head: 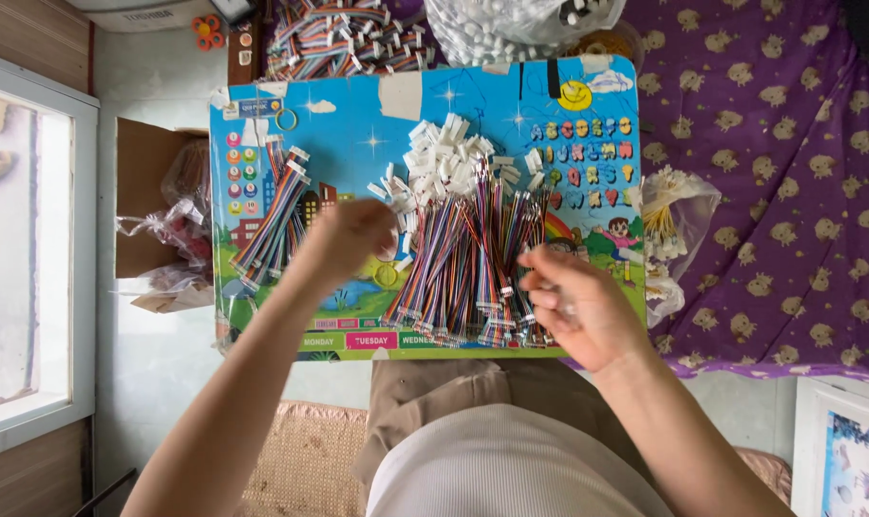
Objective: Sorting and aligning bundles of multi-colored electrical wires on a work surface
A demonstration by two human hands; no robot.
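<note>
The left hand (353, 239) is blurred, its fingers curled together over the loose white plastic connectors (444, 153); I cannot tell whether it grips one. The right hand (578, 306) cups loosely at the 4 o'clock edge of the big heap of multicoloured ribbon wire leads (463, 258), fingers half closed on nothing certain. Those leads run 12 to 6 o'clock, white plugs toward 12. A smaller, tidy bundle of striped leads (277, 215) lies at 9 o'clock, so most looks unsorted. Everything rests on the bright blue picture-printed board (358, 124).
</note>
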